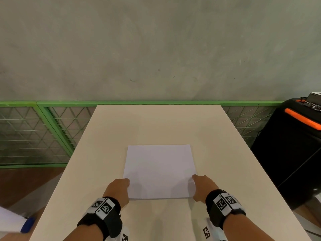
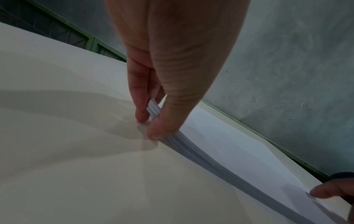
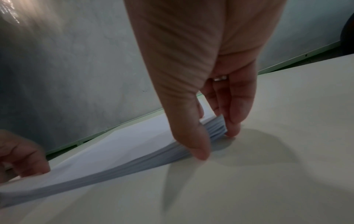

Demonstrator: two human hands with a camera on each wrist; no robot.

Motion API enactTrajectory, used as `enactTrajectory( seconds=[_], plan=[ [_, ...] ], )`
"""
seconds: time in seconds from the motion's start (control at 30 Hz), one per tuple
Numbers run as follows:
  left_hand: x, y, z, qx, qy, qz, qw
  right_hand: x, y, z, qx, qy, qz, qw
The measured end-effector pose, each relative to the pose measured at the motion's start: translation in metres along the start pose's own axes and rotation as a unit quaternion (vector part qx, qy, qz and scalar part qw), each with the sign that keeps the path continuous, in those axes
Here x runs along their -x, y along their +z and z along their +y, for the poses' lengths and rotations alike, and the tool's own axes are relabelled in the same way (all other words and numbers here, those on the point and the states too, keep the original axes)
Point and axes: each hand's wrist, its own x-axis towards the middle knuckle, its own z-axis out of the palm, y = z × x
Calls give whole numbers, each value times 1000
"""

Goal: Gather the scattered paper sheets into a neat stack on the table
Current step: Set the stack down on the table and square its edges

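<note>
fingers (image 2: 141,106): both hands' grip paper stack (image 1: 159,171) | undersides hidden

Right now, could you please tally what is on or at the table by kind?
Paper stack: 1 (sheets inside too many to count)
Hands on the stack: 2, left hand and right hand, one at each near corner
Table: 1
Total: 4

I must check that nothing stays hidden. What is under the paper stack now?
The paper stack lies on the beige table. At its near corners the left hand and right hand hold its sides, fingertips touching the table. Whatever lies beneath its middle is covered.
</note>
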Motion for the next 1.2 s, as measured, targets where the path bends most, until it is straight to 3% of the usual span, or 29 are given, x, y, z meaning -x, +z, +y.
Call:
enactTrajectory(
  seconds=[0.37,0.8,1.0,1.2],
  plan=[
    [0,-6,3,-43,-7,-13,999,2,-1,-1,37,-32,-19,999],
    [1,1,0,21,-57,-11,998,-3,6,9,-89,7,-16,996],
    [3,-3,-5,187,-123,-30,974,-5,13,15,-269,85,2,959],
    [-9,3,-10,141,-153,-9,978,-15,17,6,-356,118,38,926]
  ],
)
